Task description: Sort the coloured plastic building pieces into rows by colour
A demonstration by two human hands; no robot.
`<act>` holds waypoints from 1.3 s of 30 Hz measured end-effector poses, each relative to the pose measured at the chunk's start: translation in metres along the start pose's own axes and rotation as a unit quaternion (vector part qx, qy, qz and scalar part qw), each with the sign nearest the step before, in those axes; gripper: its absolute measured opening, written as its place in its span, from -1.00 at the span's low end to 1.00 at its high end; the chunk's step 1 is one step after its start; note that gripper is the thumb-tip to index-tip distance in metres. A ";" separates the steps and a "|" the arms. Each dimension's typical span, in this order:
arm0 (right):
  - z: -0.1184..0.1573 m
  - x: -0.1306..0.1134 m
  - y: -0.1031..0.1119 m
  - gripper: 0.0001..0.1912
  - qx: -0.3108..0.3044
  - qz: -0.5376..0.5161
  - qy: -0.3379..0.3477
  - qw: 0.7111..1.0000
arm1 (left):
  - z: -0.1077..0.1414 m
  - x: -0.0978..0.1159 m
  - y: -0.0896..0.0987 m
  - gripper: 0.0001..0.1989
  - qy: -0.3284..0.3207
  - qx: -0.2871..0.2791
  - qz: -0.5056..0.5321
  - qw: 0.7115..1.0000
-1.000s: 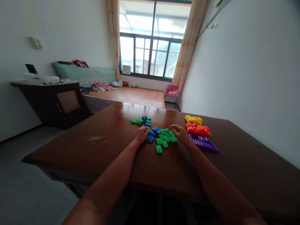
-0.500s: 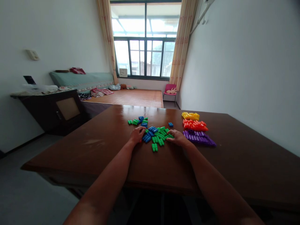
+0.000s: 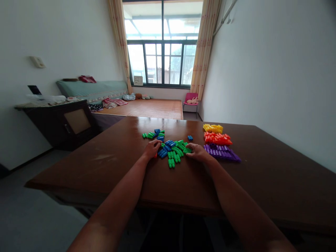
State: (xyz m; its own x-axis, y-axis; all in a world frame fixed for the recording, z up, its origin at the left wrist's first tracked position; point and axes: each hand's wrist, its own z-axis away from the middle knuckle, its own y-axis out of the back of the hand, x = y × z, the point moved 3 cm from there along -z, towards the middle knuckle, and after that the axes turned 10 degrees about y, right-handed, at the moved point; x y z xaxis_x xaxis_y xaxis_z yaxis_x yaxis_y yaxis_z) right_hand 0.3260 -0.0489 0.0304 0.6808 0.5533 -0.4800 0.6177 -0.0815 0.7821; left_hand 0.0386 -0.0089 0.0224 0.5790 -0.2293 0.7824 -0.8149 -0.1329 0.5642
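Note:
Green pieces (image 3: 177, 151) and blue pieces (image 3: 164, 151) lie in a loose pile at the middle of the brown table. My left hand (image 3: 152, 148) rests at the pile's left edge, its fingertips closed by a small green piece, with a bit of orange-red (image 3: 155, 155) showing beside it. At the right edge, my right hand (image 3: 196, 152) has its thumb and fingers apart around the outermost green pieces. A smaller green and blue group (image 3: 156, 133) is behind my left hand. One blue piece (image 3: 190, 138) lies alone beyond the pile.
On the right of the table (image 3: 105, 168), yellow pieces (image 3: 213, 128), orange-red pieces (image 3: 217, 138) and purple pieces (image 3: 222, 153) are grouped from back to front. Behind stand a bed (image 3: 154, 107), a pink chair (image 3: 191, 99) and a dark cabinet (image 3: 57, 120).
The view has shifted slightly. The green pieces near my right hand sit a little further left and closer to the blue ones. Both hands stay at the pile's sides.

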 end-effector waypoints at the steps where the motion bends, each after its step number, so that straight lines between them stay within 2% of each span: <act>1: -0.001 -0.004 0.001 -0.67 0.019 -0.010 0.002 1.000 | 0.000 0.001 0.000 -0.69 0.000 0.001 0.001 1.000; 5: -0.010 -0.018 0.019 -0.62 0.111 -0.081 0.005 0.991 | 0.000 0.002 0.002 -0.66 -0.002 -0.003 -0.003 1.000; 8: -0.015 -0.003 0.059 -0.67 0.172 -0.051 -0.021 0.983 | -0.001 0.002 0.003 -0.64 0.002 -0.021 -0.008 1.000; 11: -0.001 0.047 0.121 -0.60 0.253 0.070 -0.096 0.960 | -0.003 0.003 0.004 -0.63 0.000 -0.030 -0.020 0.999; 13: 0.022 0.091 0.161 -0.53 0.308 0.134 -0.179 0.925 | -0.003 0.006 0.004 -0.63 -0.003 -0.032 -0.037 0.999; 15: 0.051 0.133 0.188 -0.52 0.338 0.168 -0.278 0.883 | -0.003 0.009 0.005 -0.63 -0.003 -0.031 -0.058 0.998; 16: 0.064 0.151 0.195 -0.53 0.335 0.172 -0.300 0.876 | -0.002 0.011 0.005 -0.63 -0.002 -0.031 -0.065 0.997; 18: 0.088 0.177 0.197 -0.60 0.322 0.173 -0.328 0.871 | -0.001 0.013 0.006 -0.64 -0.002 -0.032 -0.071 0.997; 21: 0.115 0.201 0.186 -0.71 0.305 0.183 -0.362 0.862 | 0.000 0.015 0.007 -0.63 0.002 -0.040 -0.074 0.996; 25: 0.135 0.221 0.178 -0.63 0.291 0.213 -0.392 0.846 | -0.002 0.013 0.006 -0.61 -0.004 -0.040 -0.077 0.996; 31: 0.144 0.239 0.175 -0.56 0.175 0.248 -0.319 0.898 | -0.005 0.007 0.004 -0.59 0.004 -0.046 -0.079 0.996; 36: 0.144 0.245 0.169 -0.62 0.154 0.303 -0.303 0.890 | -0.004 0.008 0.003 -0.60 -0.001 -0.043 -0.097 0.994; 39: 0.144 0.251 0.171 -0.58 0.174 0.323 -0.326 0.871 | -0.004 0.007 0.002 -0.59 0.005 -0.047 -0.099 0.994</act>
State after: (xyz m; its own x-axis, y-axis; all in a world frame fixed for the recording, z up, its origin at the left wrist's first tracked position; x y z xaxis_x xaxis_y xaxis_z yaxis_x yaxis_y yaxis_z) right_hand 0.6597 -0.0436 -0.0135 0.9395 -0.2799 -0.1973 0.0280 -0.5114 0.8589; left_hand 0.0408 -0.0071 0.0303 0.7290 -0.1987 0.6550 -0.6786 -0.0844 0.7296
